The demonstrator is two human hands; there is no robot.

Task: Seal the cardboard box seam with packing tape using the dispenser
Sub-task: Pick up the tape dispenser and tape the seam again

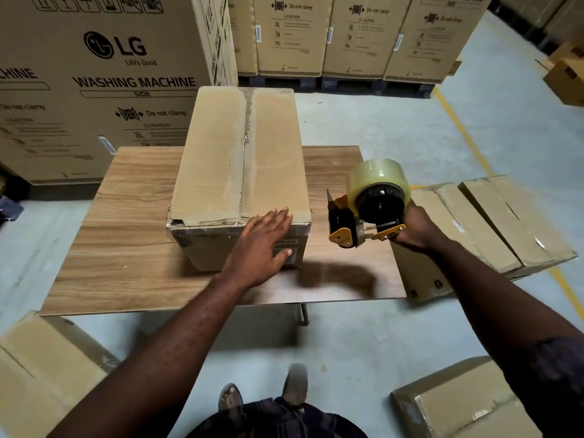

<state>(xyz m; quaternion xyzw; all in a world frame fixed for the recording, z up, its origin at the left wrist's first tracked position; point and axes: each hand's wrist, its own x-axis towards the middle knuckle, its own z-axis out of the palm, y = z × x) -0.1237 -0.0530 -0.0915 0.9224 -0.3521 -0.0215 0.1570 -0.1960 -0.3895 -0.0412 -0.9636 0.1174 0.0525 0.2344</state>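
A closed cardboard box [218, 159] stands on a wooden table [132, 241], its top seam [245, 153] running away from me down the middle. My left hand [260, 248] lies flat with straight fingers against the box's near face, fingertips at the top edge. To the right of the box, my right hand [417, 230] grips the handle of a yellow and black tape dispenser [363, 216] held above the table's right edge. It carries a roll of clear tape [374, 175]. The dispenser's head points toward the box and is apart from it.
Large washing machine cartons [104, 74] stand behind the table and along the back wall. Smaller boxes lie on the floor at the right [493, 222], bottom right [458, 403] and bottom left [41, 368]. A yellow floor line [464, 134] runs at the right. My feet show below.
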